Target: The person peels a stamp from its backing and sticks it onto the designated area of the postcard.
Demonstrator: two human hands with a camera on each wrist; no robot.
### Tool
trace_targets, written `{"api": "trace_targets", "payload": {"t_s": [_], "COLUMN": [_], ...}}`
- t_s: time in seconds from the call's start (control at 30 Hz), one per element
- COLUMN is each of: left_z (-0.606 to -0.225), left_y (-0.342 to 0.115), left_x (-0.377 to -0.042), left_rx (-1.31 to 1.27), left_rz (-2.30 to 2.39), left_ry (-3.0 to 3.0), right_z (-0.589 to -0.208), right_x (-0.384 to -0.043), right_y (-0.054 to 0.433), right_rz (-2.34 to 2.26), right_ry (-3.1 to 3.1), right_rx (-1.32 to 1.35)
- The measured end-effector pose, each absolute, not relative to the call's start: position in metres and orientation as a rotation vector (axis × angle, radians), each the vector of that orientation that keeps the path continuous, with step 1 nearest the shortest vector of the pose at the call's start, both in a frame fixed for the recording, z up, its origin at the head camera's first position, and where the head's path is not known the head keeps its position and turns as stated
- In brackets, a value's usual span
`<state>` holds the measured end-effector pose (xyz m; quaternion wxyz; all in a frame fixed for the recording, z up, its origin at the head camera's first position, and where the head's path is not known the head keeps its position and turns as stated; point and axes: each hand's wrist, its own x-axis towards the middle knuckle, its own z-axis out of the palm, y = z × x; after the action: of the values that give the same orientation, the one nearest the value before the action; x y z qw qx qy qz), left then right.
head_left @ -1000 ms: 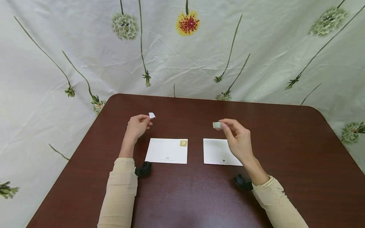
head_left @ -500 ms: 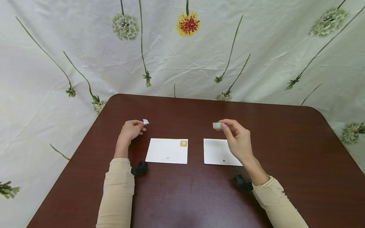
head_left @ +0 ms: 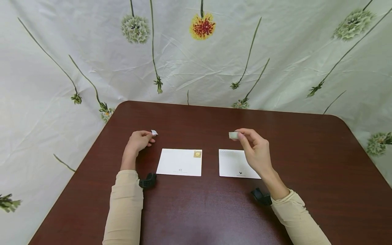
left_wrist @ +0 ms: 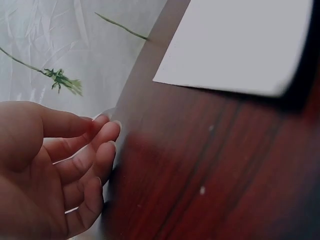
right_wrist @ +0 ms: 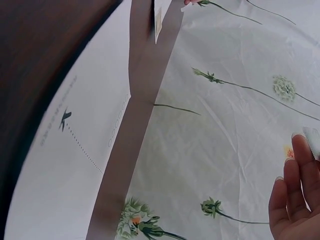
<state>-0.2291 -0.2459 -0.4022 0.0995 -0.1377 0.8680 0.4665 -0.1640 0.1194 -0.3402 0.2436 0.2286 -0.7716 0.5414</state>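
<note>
My left hand (head_left: 138, 141) pinches a small white paper scrap (head_left: 154, 132) between thumb and forefinger, above the table's left side. In the left wrist view its other fingers curl loosely, and the scrap barely shows there. My right hand (head_left: 258, 151) pinches a small pale green stamp (head_left: 233, 135) with thumb and fingertips, above the right envelope (head_left: 230, 165). That stamp's toothed edge (right_wrist: 311, 136) shows in the right wrist view. To the left lies another white envelope (head_left: 176, 161), with a gold stamp (head_left: 197, 154) in its upper right corner. My right hand and wrist cover part of the right envelope.
Both envelopes lie flat side by side on a dark red-brown table (head_left: 196, 204) with a narrow gap between them. Behind the table hangs a pale cloth (head_left: 180, 51) printed with flowers. A dark wrist camera (head_left: 148, 180) sits by my left sleeve, another (head_left: 261, 196) by the right.
My left hand has moved left and a little toward me, carrying the white paper scrap. My right hand has stayed in place with the pale green stamp.
</note>
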Motion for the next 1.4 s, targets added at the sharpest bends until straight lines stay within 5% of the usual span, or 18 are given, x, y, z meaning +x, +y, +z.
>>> {"api": "trace_targets", "payload": {"t_s": [1.4], "left_z": [-0.387], "left_y": [-0.249], "left_x": [-0.219], "left_rx": [-0.64], "left_rz": [0.902], "left_ry": [2.849], "right_z": [-0.35], "right_x": [-0.169], "right_y": [0.122], "right_rz": [1.475], "right_ry": [-2.083], "right_rx": [0.631]}}
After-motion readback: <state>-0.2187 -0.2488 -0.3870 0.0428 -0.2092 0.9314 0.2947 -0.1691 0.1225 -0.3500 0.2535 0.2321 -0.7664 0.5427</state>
